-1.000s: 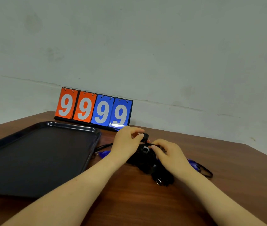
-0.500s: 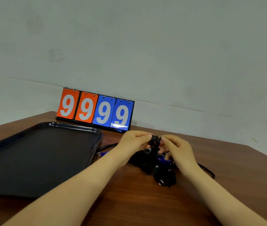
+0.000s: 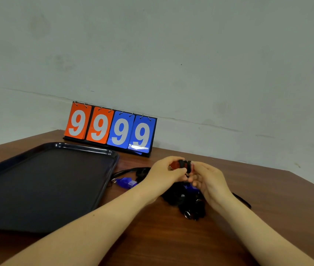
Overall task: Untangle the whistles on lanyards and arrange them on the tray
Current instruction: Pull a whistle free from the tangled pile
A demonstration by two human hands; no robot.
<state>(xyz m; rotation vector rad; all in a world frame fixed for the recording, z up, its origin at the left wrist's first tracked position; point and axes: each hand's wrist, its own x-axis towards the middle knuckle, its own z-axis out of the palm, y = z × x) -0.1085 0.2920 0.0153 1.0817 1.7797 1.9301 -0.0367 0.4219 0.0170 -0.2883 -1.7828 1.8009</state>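
A tangle of black lanyards with whistles (image 3: 185, 200) lies on the brown table, right of the black tray (image 3: 43, 181). My left hand (image 3: 163, 174) pinches a red whistle (image 3: 177, 165) lifted above the pile. My right hand (image 3: 208, 181) grips the black lanyard wound around that whistle, fingers curled. A blue whistle (image 3: 126, 182) lies on the table between the tray and the pile, with a small ring at its left end. Another blue whistle (image 3: 189, 187) shows partly under my hands. The tray holds nothing.
A flip scoreboard (image 3: 112, 128) reading 9999, two orange cards and two blue, stands at the table's back edge against the wall. A lanyard loop (image 3: 243, 200) trails out to the right of my right wrist. The table's right edge slants away.
Both hands have risen a little and drawn together above the pile. A red whistle now shows between my fingers where only black cord showed before.
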